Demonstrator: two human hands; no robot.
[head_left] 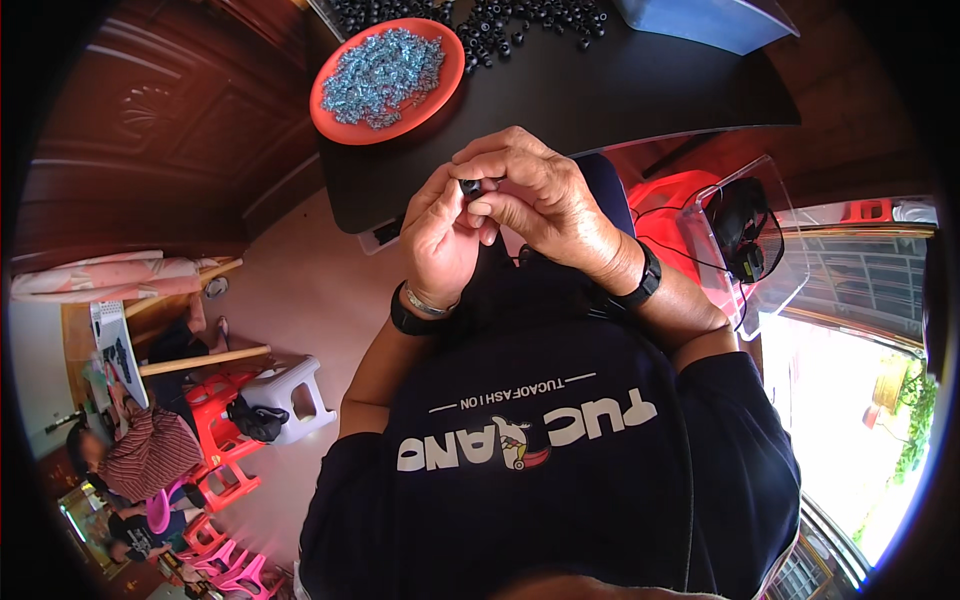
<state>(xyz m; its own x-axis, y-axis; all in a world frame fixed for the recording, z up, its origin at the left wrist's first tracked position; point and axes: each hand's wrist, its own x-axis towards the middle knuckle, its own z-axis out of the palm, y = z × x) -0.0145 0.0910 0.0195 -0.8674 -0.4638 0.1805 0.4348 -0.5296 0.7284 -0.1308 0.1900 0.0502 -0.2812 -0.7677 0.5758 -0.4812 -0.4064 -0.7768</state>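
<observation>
The left hand's (436, 240) fingers grasped a small black part (470, 187) above the counter's (600, 100) near edge; the right hand's (560, 200) curled in at its right side, their grip on anything impossible to tell. This looked like fine two-handed handling, the next move calling for a steady pinch. The part's round end seemingly faced up, its long axis unclear. Farther off lay a red plate (375, 136) and, rightward, loose black pieces (490, 35).

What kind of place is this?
Maybe a home or small workshop where people do handwork. A black table holds many small black pieces and a red plate of bluish bits, and plastic stools stand nearby.
</observation>
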